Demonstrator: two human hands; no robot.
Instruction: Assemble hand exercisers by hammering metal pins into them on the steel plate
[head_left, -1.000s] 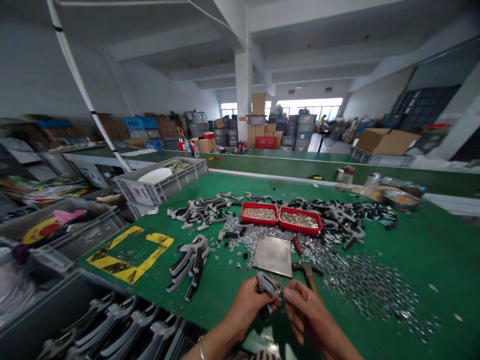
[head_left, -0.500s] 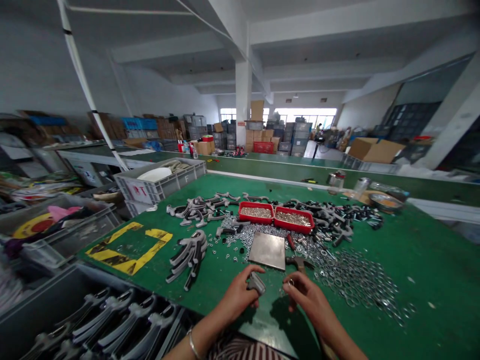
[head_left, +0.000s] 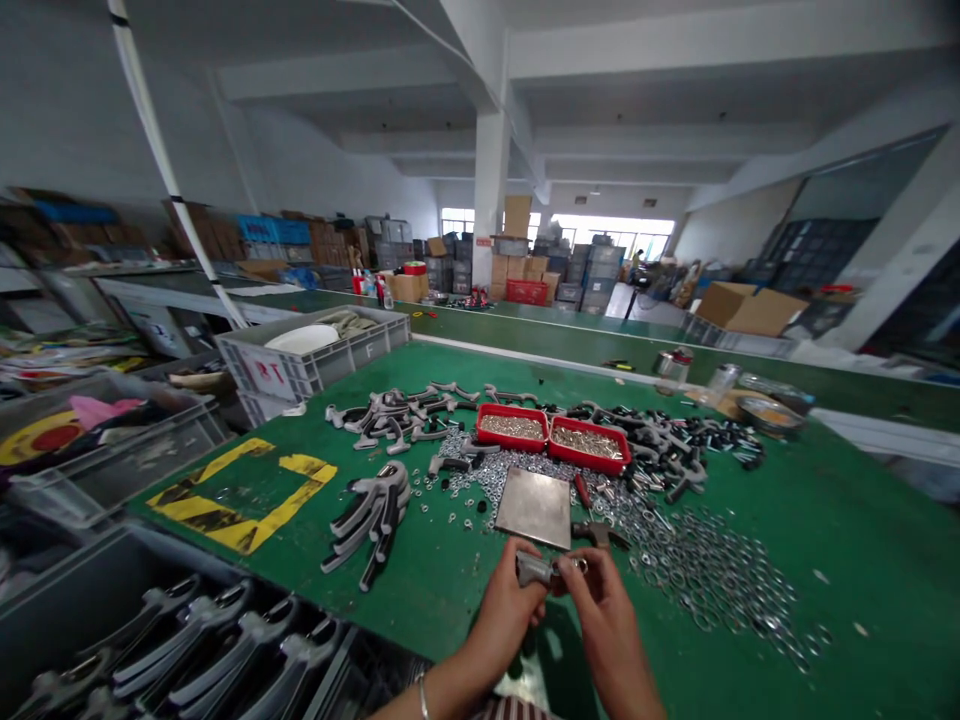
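I have the left hand (head_left: 501,605) curled closed around a dull grey, blunt-ended piece (head_left: 534,569), held over the near middle of the table; the fingers hide much of it. My right hand (head_left: 606,600) meets its right end, thumb and fingertips pinched on a small, shiny metal ring (head_left: 582,566); whether ring and piece touch, I can't tell.

Just beyond lie a square, silvery metal plate (head_left: 534,507) and a dark-headed hammer (head_left: 598,534). Loose silver metal rings (head_left: 720,570) spread to the right. Farther off, two red plastic trays (head_left: 589,461) of small metal parts sit side by side on the smooth green tabletop (head_left: 442,640). Yellow-and-black tape (head_left: 300,463) marks its left.

At the far end I see a white pillar (head_left: 491,190) and stacked brown cardboard boxes (head_left: 517,268).
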